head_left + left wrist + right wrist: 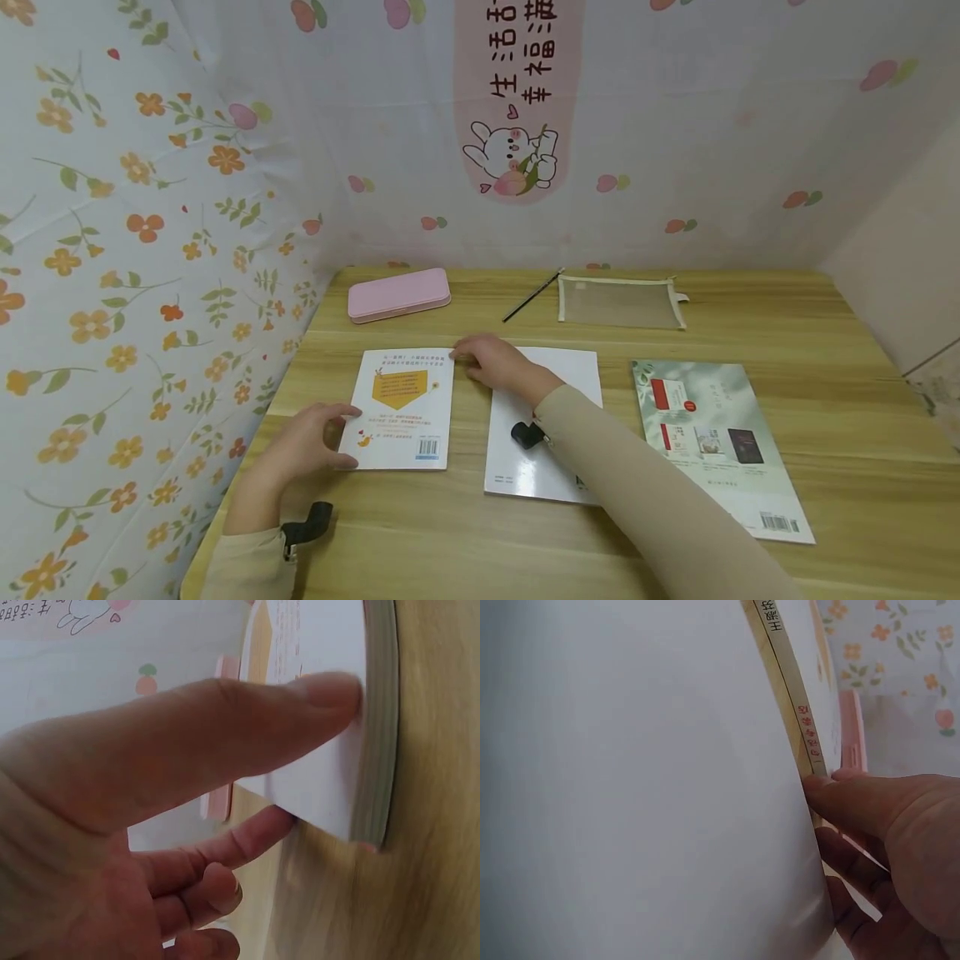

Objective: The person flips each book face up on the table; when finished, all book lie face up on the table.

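Observation:
A thick book (405, 410) with a white cover and a yellow shield print lies flat on the wooden table. Along its left edge is my left hand (298, 446), thumb and index finger spread apart. In the left wrist view the extended thumb (292, 705) reaches the cover's edge, and another finger touches the book's side. My right hand (495, 362) reaches over a white glossy book (532, 450) to the first book's upper right corner. In the right wrist view its thumb (847, 801) is at the spine (799, 712); the other fingertips are partly hidden.
A pink pencil case (399, 294) sits at the back left. Behind the books lie a dark pencil (532, 295) and a mesh zip pouch (621, 303). A pale green book (720, 467) is to the right, partly under the right sleeve. Floral cloth hangs at the left and back.

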The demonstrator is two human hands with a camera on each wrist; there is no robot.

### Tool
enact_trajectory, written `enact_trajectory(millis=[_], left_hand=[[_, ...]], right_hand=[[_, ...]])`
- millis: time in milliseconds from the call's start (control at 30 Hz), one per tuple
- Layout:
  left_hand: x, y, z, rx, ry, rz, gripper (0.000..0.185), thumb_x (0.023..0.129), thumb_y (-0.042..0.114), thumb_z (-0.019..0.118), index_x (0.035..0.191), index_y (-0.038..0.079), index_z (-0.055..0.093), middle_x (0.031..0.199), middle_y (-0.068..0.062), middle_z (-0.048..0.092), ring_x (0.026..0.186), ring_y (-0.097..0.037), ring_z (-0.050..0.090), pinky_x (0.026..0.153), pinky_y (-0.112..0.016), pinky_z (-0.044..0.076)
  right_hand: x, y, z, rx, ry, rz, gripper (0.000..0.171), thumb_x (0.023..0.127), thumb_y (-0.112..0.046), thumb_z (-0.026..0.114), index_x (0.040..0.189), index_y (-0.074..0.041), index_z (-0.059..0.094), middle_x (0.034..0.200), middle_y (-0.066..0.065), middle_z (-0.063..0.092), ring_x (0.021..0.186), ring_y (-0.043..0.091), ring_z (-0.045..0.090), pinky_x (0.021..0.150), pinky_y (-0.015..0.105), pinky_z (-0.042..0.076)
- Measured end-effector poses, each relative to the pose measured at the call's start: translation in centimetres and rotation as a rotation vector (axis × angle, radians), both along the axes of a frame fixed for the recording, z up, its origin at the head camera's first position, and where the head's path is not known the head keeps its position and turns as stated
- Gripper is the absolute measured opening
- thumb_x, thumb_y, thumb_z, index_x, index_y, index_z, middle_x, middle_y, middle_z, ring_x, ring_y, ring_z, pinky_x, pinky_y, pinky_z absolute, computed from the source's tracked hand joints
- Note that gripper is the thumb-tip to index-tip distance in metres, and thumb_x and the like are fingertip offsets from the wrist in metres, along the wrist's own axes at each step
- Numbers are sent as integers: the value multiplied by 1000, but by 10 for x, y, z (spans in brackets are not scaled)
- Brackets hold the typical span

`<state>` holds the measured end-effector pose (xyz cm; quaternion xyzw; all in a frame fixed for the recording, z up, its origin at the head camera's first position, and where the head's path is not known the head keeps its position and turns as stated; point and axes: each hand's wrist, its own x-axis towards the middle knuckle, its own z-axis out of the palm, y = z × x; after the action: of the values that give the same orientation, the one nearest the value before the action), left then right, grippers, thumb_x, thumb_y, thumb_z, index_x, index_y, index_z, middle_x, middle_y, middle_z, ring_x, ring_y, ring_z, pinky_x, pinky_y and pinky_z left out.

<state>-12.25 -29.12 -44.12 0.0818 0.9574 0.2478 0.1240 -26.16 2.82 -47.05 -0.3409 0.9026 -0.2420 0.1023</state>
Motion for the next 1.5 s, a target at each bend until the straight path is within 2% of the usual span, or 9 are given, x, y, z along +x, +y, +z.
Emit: enact_trajectory(millis=[167,333,467,567,700,967,1133,1300,1500], left_hand=[[2,-4,-3,16,1,-15,76,64,20,98,131,5,66,115,-15,69,113,-34,61,102,-58,46],[4,-2,-4,25,-4,-11,79,63,18,99,133,5,65,114,-15,67,112,-34,60,102,-59,45],[4,-1,-3,27,-7,3,80,63,17,99,134,8,65,115,-14,66,113,-34,59,103,-61,44],[4,-1,-3,23,-8,0,80,63,17,98,135,10,65,115,-13,66,113,-34,59,104,-61,44],[4,-1,-4,13,-11,-6,80,63,16,98,136,9,65,113,-12,66,110,-32,59,102,-58,46],[5,-5,-5,32,0,-26,80,65,17,97,137,9,63,112,-10,65,109,-29,59,100,-54,46],[6,-12,-6,83,17,-54,75,68,20,96,135,7,64,117,-11,66,114,-33,59,103,-59,45],[5,-17,-7,107,26,-76,73,69,26,96,133,7,65,123,-13,68,120,-38,59,106,-61,43],[3,-20,-9,140,59,-75,64,68,22,97,124,8,69,131,-17,67,119,-38,60,95,-55,50]], right_hand=[[0,-2,-2,-29,-9,-7,38,95,-4,72,133,-8,69,143,11,62,140,29,53,119,40,40],[1,-4,-4,-84,-44,-66,35,93,-3,73,127,-14,74,138,7,64,126,24,60,111,38,47],[1,-4,-5,-130,-55,-138,34,91,-4,77,120,-20,77,132,3,65,102,18,61,93,33,53],[1,-4,-5,-157,-50,-163,31,89,-8,81,116,-21,79,126,2,65,88,14,58,80,28,51],[0,-4,-3,-194,-64,-176,30,87,-12,84,115,-22,80,124,1,64,79,12,56,71,26,48],[0,-2,1,-149,0,-136,28,89,-22,82,117,-21,79,125,-1,65,80,12,57,75,26,49],[-1,0,4,-145,11,-95,26,92,-24,80,118,-20,79,128,-1,65,89,16,59,83,31,50],[-2,4,6,-176,-6,-101,23,92,-23,79,115,-18,79,125,0,67,104,19,63,92,34,51],[-1,7,9,-209,-31,-115,22,95,-24,76,116,-17,77,123,0,69,88,15,59,81,30,50]])
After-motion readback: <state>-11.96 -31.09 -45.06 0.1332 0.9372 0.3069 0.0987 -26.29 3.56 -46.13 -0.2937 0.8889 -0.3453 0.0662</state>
